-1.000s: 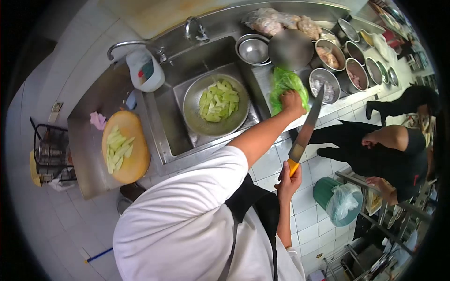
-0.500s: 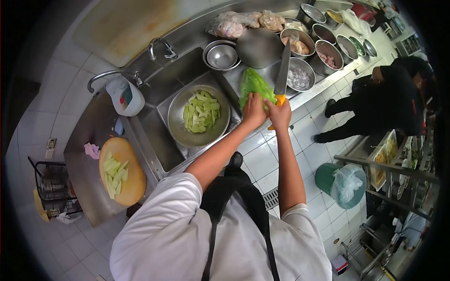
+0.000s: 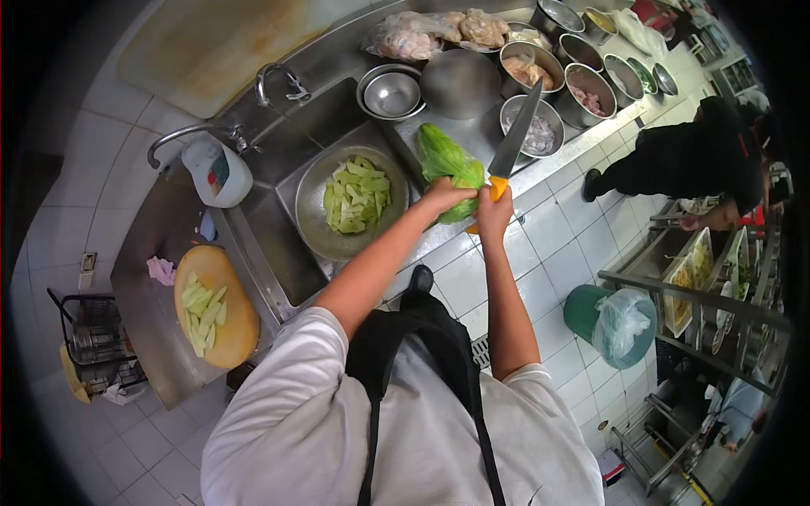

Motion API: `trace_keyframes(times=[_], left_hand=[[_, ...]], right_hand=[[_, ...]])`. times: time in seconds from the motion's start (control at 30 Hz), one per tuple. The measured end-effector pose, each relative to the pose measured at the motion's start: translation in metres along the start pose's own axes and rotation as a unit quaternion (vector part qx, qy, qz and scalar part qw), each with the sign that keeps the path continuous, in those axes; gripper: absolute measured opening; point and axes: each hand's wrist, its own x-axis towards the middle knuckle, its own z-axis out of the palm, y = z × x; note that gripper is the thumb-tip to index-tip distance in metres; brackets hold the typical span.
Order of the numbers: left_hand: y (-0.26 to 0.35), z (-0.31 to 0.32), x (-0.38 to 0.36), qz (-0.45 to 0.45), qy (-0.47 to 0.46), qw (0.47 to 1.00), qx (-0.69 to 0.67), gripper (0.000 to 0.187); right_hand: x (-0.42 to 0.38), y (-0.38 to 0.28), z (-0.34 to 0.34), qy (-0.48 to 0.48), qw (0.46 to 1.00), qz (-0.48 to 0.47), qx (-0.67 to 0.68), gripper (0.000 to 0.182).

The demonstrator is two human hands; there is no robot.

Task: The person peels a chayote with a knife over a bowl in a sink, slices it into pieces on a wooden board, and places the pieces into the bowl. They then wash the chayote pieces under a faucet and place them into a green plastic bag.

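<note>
left hand [image 3: 445, 196] has its grip closed round a green leafy veg [image 3: 449, 163] over the steel bench [image 3: 485, 135] by the sink, right hand [image 3: 492, 208] grip tight on the orange-handled knife [image 3: 515, 143] right beside it.

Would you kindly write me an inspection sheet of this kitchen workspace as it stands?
Surface: steel counter with sink.
Job's things: leafy green vegetable; knife, orange handle.
Clutter: basin of cut green pieces; round chopping board with more pieces; steel bowls; detergent bottle.
Grippers: left hand grips the vegetable; right hand grips the knife.
Cables: nothing seen.
Surroundings: another person; lined green bin.
</note>
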Motion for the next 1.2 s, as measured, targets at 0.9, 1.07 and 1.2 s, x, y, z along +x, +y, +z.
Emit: trace_keyframes(times=[0.9, 1.07, 1.2], left_hand=[[0.107, -0.096, -0.036, -0.131, -0.29, 0.944, -0.081, 0.062], [0.08, -0.116, -0.068, -0.009, -0.184, 0.982, -0.035, 0.066], [0.053, -0.137, -0.106, 0.0, -0.118, 0.985, -0.124, 0.063]], right_hand=[[0.06, -0.018, -0.047, 0.089, 0.952, -0.162, -0.242, 0.031], [0.077, -0.03, -0.04, 0.088, 0.937, -0.175, -0.291, 0.032], [0.1, -0.037, -0.048, 0.118, 0.919, -0.195, -0.323, 0.031]])
